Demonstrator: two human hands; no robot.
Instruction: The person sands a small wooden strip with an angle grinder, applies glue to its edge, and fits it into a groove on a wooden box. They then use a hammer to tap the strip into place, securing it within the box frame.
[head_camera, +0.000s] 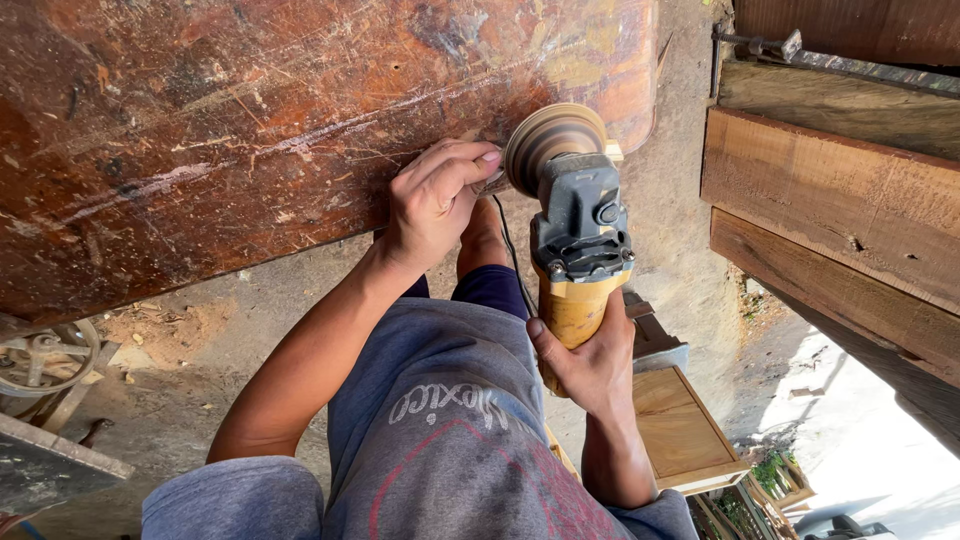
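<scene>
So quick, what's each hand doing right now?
Left hand: curled shut, gripping the grinder's side handle by the disc.
Right hand: shut around the grinder's yellow body.

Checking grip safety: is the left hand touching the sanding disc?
Cannot tell. In the head view the left hand's fingertips reach the sanding disc's edge, but no gap or contact shows plainly.

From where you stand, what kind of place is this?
Probably an open-air woodworking yard. The right hand holds a yellow angle grinder against a scratched wooden slab, rough planks are stacked alongside, and the ground is dusty.
</scene>
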